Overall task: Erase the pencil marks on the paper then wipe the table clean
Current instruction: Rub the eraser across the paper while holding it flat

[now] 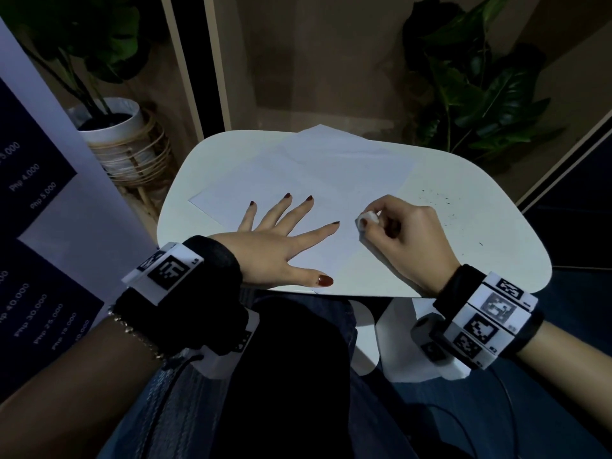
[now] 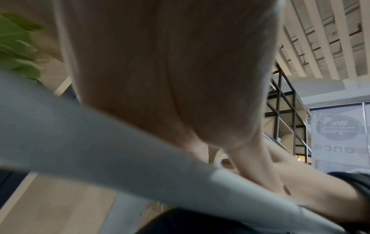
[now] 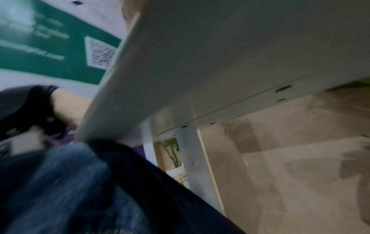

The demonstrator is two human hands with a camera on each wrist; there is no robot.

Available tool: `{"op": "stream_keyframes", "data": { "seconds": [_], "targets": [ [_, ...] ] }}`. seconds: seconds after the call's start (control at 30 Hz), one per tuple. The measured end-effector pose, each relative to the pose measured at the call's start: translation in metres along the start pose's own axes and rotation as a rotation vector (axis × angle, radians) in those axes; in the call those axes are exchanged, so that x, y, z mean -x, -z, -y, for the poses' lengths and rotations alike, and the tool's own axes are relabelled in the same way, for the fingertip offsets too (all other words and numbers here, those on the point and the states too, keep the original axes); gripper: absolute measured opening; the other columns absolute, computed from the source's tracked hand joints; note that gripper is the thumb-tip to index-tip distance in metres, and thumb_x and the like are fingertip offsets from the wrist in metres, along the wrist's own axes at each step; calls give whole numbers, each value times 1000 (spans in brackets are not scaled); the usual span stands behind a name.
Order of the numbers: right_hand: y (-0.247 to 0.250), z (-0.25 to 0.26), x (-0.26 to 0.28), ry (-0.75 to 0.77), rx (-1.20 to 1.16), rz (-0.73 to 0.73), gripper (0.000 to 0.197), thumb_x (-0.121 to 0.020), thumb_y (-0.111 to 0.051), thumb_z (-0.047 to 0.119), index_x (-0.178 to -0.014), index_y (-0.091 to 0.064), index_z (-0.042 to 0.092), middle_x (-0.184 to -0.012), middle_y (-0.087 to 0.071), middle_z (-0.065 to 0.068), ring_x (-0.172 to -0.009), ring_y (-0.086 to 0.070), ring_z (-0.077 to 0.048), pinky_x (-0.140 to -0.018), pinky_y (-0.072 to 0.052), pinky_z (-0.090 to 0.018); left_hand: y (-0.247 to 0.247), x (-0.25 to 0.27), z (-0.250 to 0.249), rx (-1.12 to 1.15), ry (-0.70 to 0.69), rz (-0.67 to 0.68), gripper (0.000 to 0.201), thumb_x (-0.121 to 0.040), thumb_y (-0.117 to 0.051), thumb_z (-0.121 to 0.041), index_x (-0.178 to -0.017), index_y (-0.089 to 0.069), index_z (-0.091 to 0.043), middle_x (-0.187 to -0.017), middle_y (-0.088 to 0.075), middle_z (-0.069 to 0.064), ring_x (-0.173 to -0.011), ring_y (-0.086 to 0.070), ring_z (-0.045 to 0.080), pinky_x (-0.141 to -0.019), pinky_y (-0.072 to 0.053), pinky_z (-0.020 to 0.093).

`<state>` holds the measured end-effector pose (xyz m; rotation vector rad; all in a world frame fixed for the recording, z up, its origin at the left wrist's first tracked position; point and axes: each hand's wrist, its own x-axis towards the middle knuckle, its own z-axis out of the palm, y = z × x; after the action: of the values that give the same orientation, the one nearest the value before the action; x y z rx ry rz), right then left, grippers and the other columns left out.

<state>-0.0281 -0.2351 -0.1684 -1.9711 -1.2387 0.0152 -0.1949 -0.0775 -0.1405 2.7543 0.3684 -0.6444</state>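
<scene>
A white sheet of paper point(image 1: 318, 173) lies at an angle on the small white table point(image 1: 463, 260). My left hand point(image 1: 281, 236) lies flat on the sheet's near part with fingers spread, holding it down. My right hand point(image 1: 397, 226) pinches a small white eraser point(image 1: 367, 218) at the paper's right edge, fingers curled round it. No pencil marks show on the sheet in the head view. In the left wrist view the palm point(image 2: 170, 71) fills the frame. The right wrist view looks under the table point(image 3: 220, 55), so the right hand is hidden there.
Dark eraser crumbs point(image 1: 443, 207) are scattered over the table's right side. A potted plant in a wicker stand point(image 1: 122, 144) is at the left and another plant point(image 1: 480, 87) behind right. A price banner point(image 1: 36, 226) stands at the left. My legs in jeans point(image 1: 265, 376) sit under the near edge.
</scene>
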Motion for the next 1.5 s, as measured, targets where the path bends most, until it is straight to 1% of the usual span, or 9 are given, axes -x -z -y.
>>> {"op": "stream_keyframes", "data": {
  "seconds": [0.2,0.47,0.6,0.77,0.9,1.07,1.2,1.4,1.5],
  "targets": [
    [-7,22,17,110,-124,226,8,-92,-64,9,-86,-66,14,-58,-49,3,-49,-42,-10,-52,-34,-16,-1,0,0,4,-1,-27,84,-79,-32,-80,-144,17,-60,-155,37,-13,-139,40,12,-115,19,55],
    [-5,19,16,152,-120,247,4,-94,-62,12,-91,-64,12,-60,-47,1,-49,-41,-10,-53,-33,-15,-2,-2,1,3,-7,-40,82,-84,-35,-78,-144,17,-59,-155,37,-12,-139,41,13,-114,19,57],
    [-5,15,8,76,-53,131,7,-92,-62,11,-86,-64,14,-58,-53,1,-52,-46,-14,-53,-35,-18,-2,-3,0,-9,4,-40,82,-83,-35,-78,-145,17,-59,-155,37,-12,-140,40,15,-114,19,57],
    [-4,22,14,197,-73,283,4,-95,-63,14,-91,-65,13,-56,-47,9,-49,-42,-10,-52,-34,-17,-2,-3,0,-4,1,-43,82,-83,-35,-78,-144,17,-59,-155,37,-12,-139,40,15,-114,19,57],
    [-2,17,6,157,32,161,11,-94,-59,21,-91,-64,13,-52,-48,13,-50,-47,-11,-52,-33,-18,-1,-3,0,-13,10,-34,83,-83,-34,-78,-145,18,-58,-155,37,-11,-140,40,16,-114,18,58],
    [0,25,9,262,-13,329,6,-95,-62,19,-95,-65,13,-55,-47,13,-50,-46,-8,-52,-32,-12,-1,-1,0,3,2,-36,81,-84,-36,-77,-143,17,-59,-155,36,-12,-139,40,14,-114,18,57],
    [4,13,-1,142,103,191,10,-97,-60,19,-94,-64,11,-53,-50,10,-54,-49,-12,-52,-32,-16,-2,-4,0,-14,10,-44,82,-83,-34,-79,-145,16,-59,-155,36,-12,-140,39,15,-114,19,57],
    [5,33,4,287,46,430,8,-97,-60,19,-95,-64,12,-57,-53,10,-53,-48,-12,-54,-34,-14,-3,-2,0,3,3,-48,81,-84,-36,-77,-141,19,-61,-155,36,-13,-139,40,13,-114,19,56],
    [13,24,-2,211,171,377,12,-99,-55,24,-96,-63,14,-59,-58,6,-55,-51,-14,-55,-36,-23,-2,-2,0,-1,7,-50,82,-83,-36,-78,-144,16,-59,-156,36,-12,-140,40,14,-114,19,57]
  ]
}}
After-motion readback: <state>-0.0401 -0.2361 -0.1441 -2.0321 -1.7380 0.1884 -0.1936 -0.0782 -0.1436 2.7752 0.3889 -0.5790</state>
